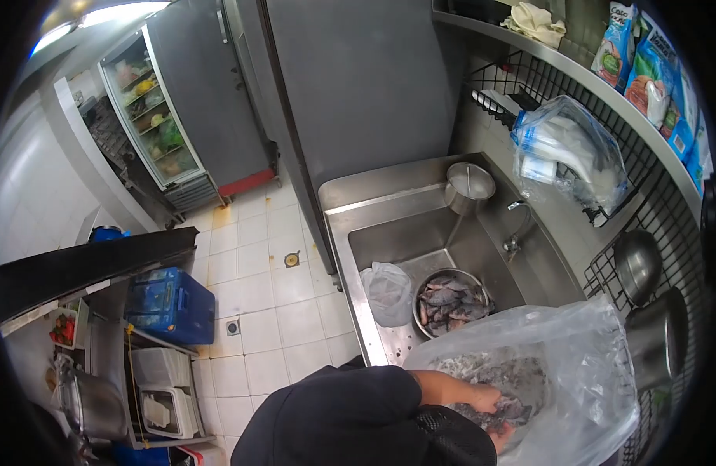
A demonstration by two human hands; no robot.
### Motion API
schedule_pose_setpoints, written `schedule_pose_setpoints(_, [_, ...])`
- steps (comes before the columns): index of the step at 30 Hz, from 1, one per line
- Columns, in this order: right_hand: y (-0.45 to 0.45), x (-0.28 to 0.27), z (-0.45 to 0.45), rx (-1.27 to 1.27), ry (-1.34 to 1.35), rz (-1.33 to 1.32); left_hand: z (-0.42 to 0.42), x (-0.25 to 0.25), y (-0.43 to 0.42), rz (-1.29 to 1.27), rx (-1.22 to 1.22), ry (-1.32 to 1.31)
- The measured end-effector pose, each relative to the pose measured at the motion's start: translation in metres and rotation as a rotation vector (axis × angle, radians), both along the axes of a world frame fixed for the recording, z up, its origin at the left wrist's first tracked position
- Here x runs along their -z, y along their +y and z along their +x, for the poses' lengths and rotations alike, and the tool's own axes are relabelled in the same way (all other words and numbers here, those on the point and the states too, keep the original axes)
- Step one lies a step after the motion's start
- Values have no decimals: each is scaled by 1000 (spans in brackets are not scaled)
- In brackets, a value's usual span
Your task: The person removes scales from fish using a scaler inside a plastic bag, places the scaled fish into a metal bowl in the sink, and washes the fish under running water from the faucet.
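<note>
A large clear plastic bag (pixel 583 349) lies open over the near end of the sink, with ice and greyish fish showing inside. My left hand (pixel 482 398) reaches into it, its fingers closed on a dark grey fish (pixel 515 409). Just below, my right hand (pixel 500 436) is partly visible against the same fish; its grip is mostly hidden by the fish and my sleeve. Beyond the bag, a round metal bowl (pixel 488 299) in the sink basin is filled with several dark and pinkish fish (pixel 451 301).
A whitish plastic bag (pixel 386 293) sits in the steel sink (pixel 404 242) beside the bowl. A metal pot (pixel 470 189) stands at the back corner, near the faucet (pixel 513 242). Wire racks hold pans (pixel 637 266) and bagged items (pixel 571 151). A blue cooler (pixel 171 305) stands on the left.
</note>
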State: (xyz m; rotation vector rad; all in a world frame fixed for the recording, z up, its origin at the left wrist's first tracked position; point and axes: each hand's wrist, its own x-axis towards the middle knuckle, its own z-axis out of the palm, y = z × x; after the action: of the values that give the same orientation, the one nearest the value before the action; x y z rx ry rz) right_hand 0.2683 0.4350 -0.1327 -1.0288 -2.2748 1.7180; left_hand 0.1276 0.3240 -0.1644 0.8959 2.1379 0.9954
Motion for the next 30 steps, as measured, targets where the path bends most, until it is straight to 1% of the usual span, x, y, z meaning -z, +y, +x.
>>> schedule_pose_setpoints(2, [39, 109, 13, -79, 278, 245, 4, 7, 6, 17, -62, 72])
schedule_pose_setpoints(3, [31, 76, 14, -76, 277, 246, 4, 3, 3, 17, -58, 71])
schedule_pose_setpoints(5, [15, -4, 14, 18, -53, -354, 3, -3, -5, 16, 7, -2])
schedule_pose_setpoints(7, [23, -21, 8, 56, -110, -279, 8, -4, -5, 158, -20, 11])
schedule_pose_setpoints(8, [37, 23, 6, 147, -51, -185, 11, -5, -6, 247, -40, 41])
schedule_pose_setpoints(9, [24, 17, 6, 168, 2, -163, 13, -12, -7, 347, -44, 52])
schedule_pose_setpoints(10, [-2, -13, 2, 65, -115, 85, 5, -41, -14, 136, 91, -44])
schedule_pose_setpoints(11, [9, 38, 12, -116, -4, 382, -1, -2, 2, 78, 173, 47])
schedule_pose_setpoints(12, [-2, 22, 13, -223, 93, 419, -3, 51, 18, 90, 213, 352])
schedule_pose_setpoints(13, [0, 27, 14, -237, 200, 435, -12, 38, 9, 82, 380, 551])
schedule_pose_setpoints(14, [2, 6, 8, -239, 172, 315, -19, 63, 10, 105, 375, 497])
schedule_pose_setpoints(15, [12, 4, 6, -193, 174, 429, -18, 61, 5, 281, 214, 187])
schedule_pose_setpoints(16, [20, 10, 1, -72, 180, 493, -14, 22, 0, 211, 151, 24])
schedule_pose_setpoints(17, [28, 16, -1, -62, 25, 481, -15, 7, -1, 190, 162, -173])
schedule_pose_setpoints(18, [31, 20, -1, -74, -116, 463, -11, 10, 0, 161, 97, -301])
schedule_pose_setpoints(19, [13, 16, 2, -159, -160, 466, -13, 12, 2, 133, 9, -412])
schedule_pose_setpoints(20, [4, 8, 1, -258, -191, 472, -16, 13, 3, 138, 29, -412])
schedule_pose_setpoints(22, [14, 1, 1, -263, -141, 512, -17, 16, -3, 133, -40, -518])
schedule_pose_setpoints(23, [15, 2, 5, -278, -104, 532, -17, 11, -3, 129, -36, -527])
schedule_pose_setpoints(24, [18, 9, 8, -276, -117, 523, -17, 3, -2, 21, -42, -507])
schedule_pose_setpoints(25, [25, 16, 4, -152, -163, 544, -17, -5, -2, -82, -49, -483])
schedule_pose_setpoints(26, [30, 26, 1, -28, -203, 568, -16, 2, -3, -83, -47, -488])
schedule_pose_setpoints(27, [11, 24, 4, -97, -121, 569, -17, 9, -2, -70, -39, -467])
schedule_pose_setpoints(28, [-4, 19, 8, -203, -147, 514, -21, 16, 3, -46, -37, -446])
schedule_pose_setpoints(30, [-6, -1, 6, -244, -183, 429, -21, 5, 3, -27, -43, -465])
